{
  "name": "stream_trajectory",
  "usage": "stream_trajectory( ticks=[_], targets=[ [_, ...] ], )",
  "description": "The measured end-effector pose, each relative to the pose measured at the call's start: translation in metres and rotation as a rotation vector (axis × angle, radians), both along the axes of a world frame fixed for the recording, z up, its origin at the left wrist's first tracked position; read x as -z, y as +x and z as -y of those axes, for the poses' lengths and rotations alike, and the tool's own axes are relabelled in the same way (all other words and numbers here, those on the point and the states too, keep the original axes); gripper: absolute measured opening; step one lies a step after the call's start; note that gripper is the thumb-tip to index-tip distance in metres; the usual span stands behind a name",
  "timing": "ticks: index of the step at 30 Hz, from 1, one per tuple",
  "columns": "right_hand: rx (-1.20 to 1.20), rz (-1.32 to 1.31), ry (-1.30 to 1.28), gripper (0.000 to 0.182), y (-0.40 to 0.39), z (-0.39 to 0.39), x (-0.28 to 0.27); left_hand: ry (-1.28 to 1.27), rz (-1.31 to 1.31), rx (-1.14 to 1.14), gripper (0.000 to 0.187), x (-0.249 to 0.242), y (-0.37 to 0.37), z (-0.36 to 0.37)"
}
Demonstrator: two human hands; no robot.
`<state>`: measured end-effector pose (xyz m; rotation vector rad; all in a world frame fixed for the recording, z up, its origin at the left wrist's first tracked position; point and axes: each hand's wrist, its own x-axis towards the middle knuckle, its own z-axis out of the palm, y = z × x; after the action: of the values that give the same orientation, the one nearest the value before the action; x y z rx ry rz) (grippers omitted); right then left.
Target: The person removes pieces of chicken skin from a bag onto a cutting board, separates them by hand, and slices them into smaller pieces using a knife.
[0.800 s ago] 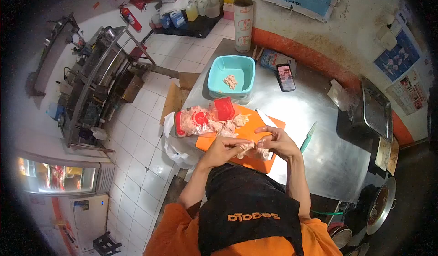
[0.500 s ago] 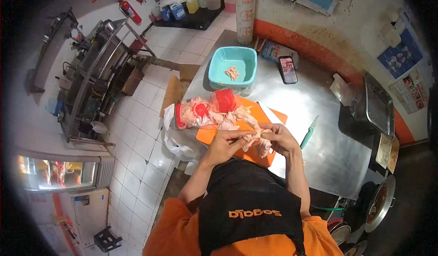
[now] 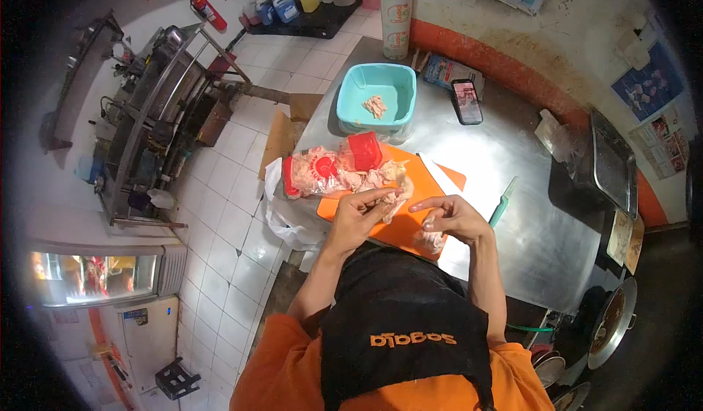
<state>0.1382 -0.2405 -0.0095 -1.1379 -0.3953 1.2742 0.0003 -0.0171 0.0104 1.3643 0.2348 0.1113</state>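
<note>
Two bare hands work over one orange cutting board [image 3: 416,232] at the near edge of one steel worktop [image 3: 542,243]; the left hand [image 3: 359,217] pinches one pale pink strip of meat [image 3: 394,204] between thumb and fingers, above the board's middle; the right hand [image 3: 460,219] is half curled, its index finger held out towards the left; one second piece of meat [image 3: 432,243] shows just under its fingertips, near the board's near right corner, and whether they grip it I cannot tell.

One clear plastic pack [image 3: 311,173] with red print lies across the board's left corner; one loose heap of meat [image 3: 372,179], its pieces too tangled to count, lies beside it along the board's far edge; one white plastic bag [image 3: 282,217] hangs at the worktop's left edge.

One turquoise basin [image 3: 405,103] stands towards the worktop's far left corner, with one small clump of meat [image 3: 376,106] inside; one patterned cylinder [image 3: 396,19] stands upright at that corner; one phone [image 3: 467,102] lies near the far edge; one green-handled knife [image 3: 501,210] lies right of the board, apart from it.
</note>
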Motion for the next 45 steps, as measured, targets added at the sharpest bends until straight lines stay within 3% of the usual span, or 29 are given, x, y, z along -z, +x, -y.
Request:
stream_trajectory(
  ticks=[1, 4, 7, 9, 11, 13, 15, 20, 22, 27, 29, 32, 35, 41, 43, 45],
  targets=[
    [0.002, -0.002, -0.001, 0.054, 0.0, -0.003, 0.007, -0.014, 0.046, -0.019, 0.028, -0.003, 0.003, 0.003],
    [0.153, -0.342, 0.287, 0.055, 0.0, -0.011, 0.024, 0.011, 0.097, 0.042, 0.027, -0.018, 0.007, 0.008],
    [0.271, -0.289, 0.34, 0.053, 0.001, -0.016, 0.012, 0.05, 0.091, 0.174, 0.026, -0.009, 0.008, 0.008],
    [0.254, -0.294, 0.336, 0.044, 0.009, -0.011, 0.004, 0.077, -0.059, 0.237, 0.029, 0.0, 0.003, 0.003],
    [0.193, -0.024, 0.179, 0.04, 0.012, -0.007, -0.006, 0.103, -0.03, 0.229, 0.027, 0.007, 0.001, -0.005],
    [0.137, 0.035, 0.074, 0.032, 0.012, -0.002, -0.032, 0.127, -0.004, 0.212, 0.026, 0.008, 0.001, -0.006],
    [0.101, 0.305, 0.018, 0.025, 0.008, -0.004, -0.044, 0.355, -0.127, 0.008, 0.027, 0.003, 0.005, -0.007],
    [0.018, 0.512, -0.16, 0.016, 0.001, -0.02, -0.06, 0.053, 0.116, -0.022, 0.03, 0.009, 0.02, 0.012],
    [0.068, 0.491, -0.107, 0.016, -0.002, -0.028, -0.06, -0.163, 0.24, -0.059, 0.033, 0.019, 0.028, 0.031],
    [0.107, 0.545, -0.128, 0.016, -0.001, -0.03, -0.076, -0.447, 0.159, 0.043, 0.042, 0.03, 0.025, 0.039],
    [0.068, 0.753, -0.205, 0.018, 0.002, -0.028, -0.077, -0.252, 0.253, 0.08, 0.044, 0.028, 0.024, 0.041],
    [0.17, 0.775, -0.123, 0.019, 0.003, -0.026, -0.071, -0.118, 0.249, 0.152, 0.035, 0.018, 0.024, 0.043],
    [0.166, 0.986, -0.097, 0.018, 0.002, -0.027, -0.081, -0.041, 0.118, 0.169, 0.04, 0.028, 0.021, 0.029],
    [0.205, 0.915, -0.143, 0.038, -0.001, 0.009, -0.084, 0.232, -0.075, 0.19, 0.034, 0.032, 0.021, 0.011],
    [0.185, 0.861, -0.435, 0.046, -0.001, 0.04, -0.053, 0.314, -0.211, 0.295, 0.031, 0.035, 0.024, 0.003],
    [0.102, 0.942, -0.771, 0.052, -0.005, 0.075, 0.001, 0.34, -0.124, 0.262, 0.031, 0.038, 0.04, 0.01]
  ],
)
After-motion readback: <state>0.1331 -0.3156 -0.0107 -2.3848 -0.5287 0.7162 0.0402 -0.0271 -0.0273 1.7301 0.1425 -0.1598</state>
